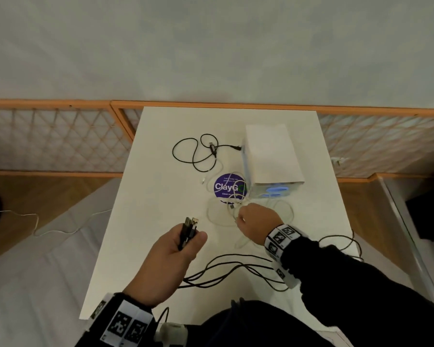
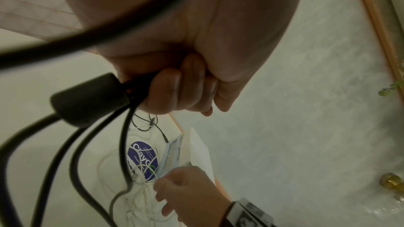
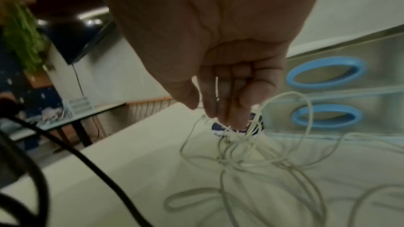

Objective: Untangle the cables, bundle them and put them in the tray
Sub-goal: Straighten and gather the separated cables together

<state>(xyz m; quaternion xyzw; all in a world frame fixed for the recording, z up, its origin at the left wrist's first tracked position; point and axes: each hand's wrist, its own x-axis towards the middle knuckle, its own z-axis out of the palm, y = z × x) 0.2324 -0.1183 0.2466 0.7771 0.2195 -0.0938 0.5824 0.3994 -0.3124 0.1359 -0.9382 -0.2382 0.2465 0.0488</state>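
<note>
A: What's nearest?

B: Thin, round black cables [image 1: 236,269] loop over the matte white tabletop [image 1: 145,221]. The left hand [image 1: 171,256], raised palm-up, has its fingers [image 2: 166,91] curled round their bunched plug ends.

A: And the right hand [image 1: 254,221]?

B: Knuckles up, fingers [image 3: 220,99] pointing down, pinching a strand of the tangled white cables [image 3: 251,158]. Only its wrist view shows that pinch.

A: Farther back?

B: A round purple sticker [image 1: 227,187], then the translucent drawer tray [image 1: 273,156] with blue oval handles, and another black cable [image 1: 196,151] coiled loosely just left of it.
</note>
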